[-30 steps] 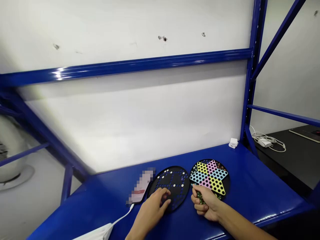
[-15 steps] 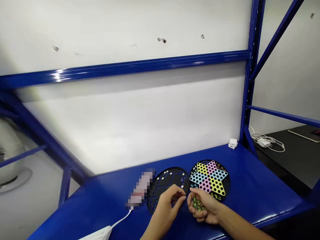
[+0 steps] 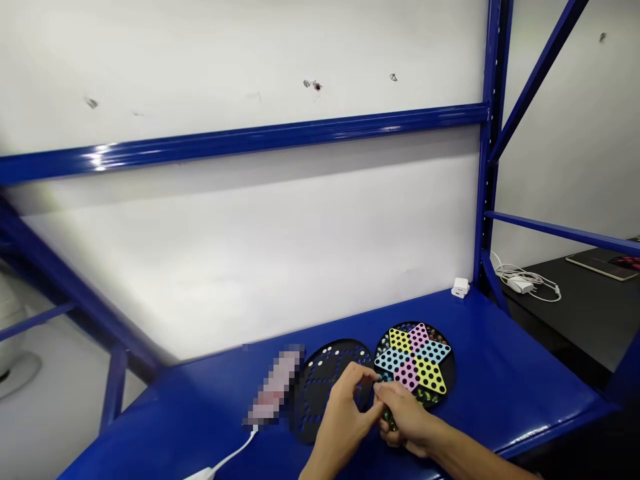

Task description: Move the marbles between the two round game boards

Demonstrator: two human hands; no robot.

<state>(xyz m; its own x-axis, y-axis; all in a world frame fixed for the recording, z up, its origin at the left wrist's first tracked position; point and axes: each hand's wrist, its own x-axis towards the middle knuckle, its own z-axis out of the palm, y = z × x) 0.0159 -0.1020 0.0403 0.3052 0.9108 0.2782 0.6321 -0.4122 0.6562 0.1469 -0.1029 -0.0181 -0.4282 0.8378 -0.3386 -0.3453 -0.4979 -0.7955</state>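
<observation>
My right hand (image 3: 407,417) is closed around several green glass marbles (image 3: 389,419), partly hidden by the fingers. My left hand (image 3: 347,410) is curled in a pinch, its fingertips meeting the thumb and forefinger of the right; whatever lies between them is hidden. Just beyond the right hand is a round Chinese checkers board (image 3: 413,357) with a yellow, pink and blue star, and marbles in the compartments around the star. Partly behind the left hand lies a black round board (image 3: 316,393) with holes and a few white pieces near its far edge.
A pixelated pinkish slab (image 3: 276,389) with a white cable (image 3: 235,452) lies left of the boards on the blue table (image 3: 210,387). A white charger (image 3: 460,287) stands at the back right, near the blue frame post (image 3: 483,167). A white wall closes off the back.
The hands have come together, fingertips now touching where there was a gap. The right hand has turned, covering more of the marbles. The whole view has shifted slightly.
</observation>
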